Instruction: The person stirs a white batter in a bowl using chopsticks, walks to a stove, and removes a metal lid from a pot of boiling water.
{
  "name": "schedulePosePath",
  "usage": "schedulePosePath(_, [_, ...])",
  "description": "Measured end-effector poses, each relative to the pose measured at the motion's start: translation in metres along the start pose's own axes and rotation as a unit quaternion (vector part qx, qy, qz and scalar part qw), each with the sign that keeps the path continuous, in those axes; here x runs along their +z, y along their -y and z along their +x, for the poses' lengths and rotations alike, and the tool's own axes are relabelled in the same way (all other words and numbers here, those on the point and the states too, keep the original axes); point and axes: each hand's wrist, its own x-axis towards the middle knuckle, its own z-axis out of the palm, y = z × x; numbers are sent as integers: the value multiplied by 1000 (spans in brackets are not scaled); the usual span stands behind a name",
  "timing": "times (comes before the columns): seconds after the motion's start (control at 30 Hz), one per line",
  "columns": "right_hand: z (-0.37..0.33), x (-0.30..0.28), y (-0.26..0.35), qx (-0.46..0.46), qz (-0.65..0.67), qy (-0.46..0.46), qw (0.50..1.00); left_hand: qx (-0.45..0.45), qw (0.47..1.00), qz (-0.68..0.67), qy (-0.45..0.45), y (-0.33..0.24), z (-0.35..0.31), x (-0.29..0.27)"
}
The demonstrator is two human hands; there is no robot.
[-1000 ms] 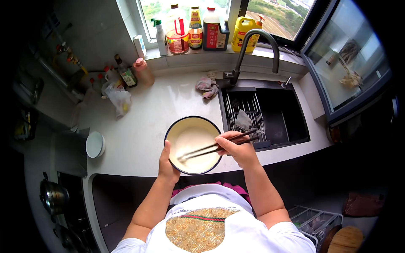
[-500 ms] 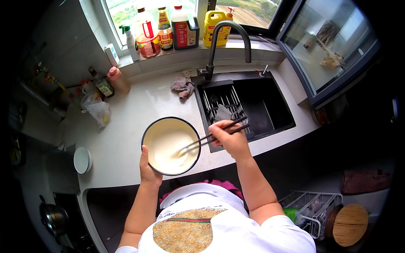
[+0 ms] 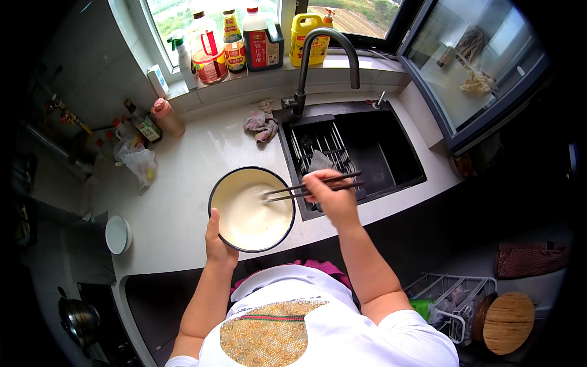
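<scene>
Steadying a bowl (image 3: 244, 174), chopsticks (image 3: 290, 196) in hand

We see the left hand (image 3: 219, 246) partly closed on the bowl's near-left side, thumb laid up along the rim, its other fingers mostly hidden. The right hand (image 3: 330, 196) curls closed around the chopsticks, slanting them leftward into the pale mixture (image 3: 254, 223). The bowl is at the front edge of the counter (image 3: 183, 202), left of the sink (image 3: 391, 144); we cannot tell whether it rests there.

Free counter (image 3: 177, 177) left of the bowl (image 3: 237, 178) — the faucet (image 3: 302, 70) (tall, arched) obstructs passage behind the sink (image 3: 374, 140).
</scene>
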Motion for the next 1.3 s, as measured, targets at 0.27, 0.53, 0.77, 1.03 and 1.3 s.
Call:
schedulePosePath(0.27, [-2,-6,5,71,-11,74,995,17,1000,-19,-2,-4,0,-12])
schedulePosePath(0.53, [-14,12,4,82,-1,134,988,1,999,-27,-22,1,-2,-12])
schedulePosePath(0.77, [-3,8,1,-40,-7,35,999,0,1000,-21,-3,2,-1,-14])
schedulePosePath(1.03, [0,2,11,28,-36,49,998,3,1000,-17,-20,-6,-4,-18])
schedulePosePath(1.3, [-13,18,6,106,3,132,986,-10,999,-38,-17,-5,-6,-20])
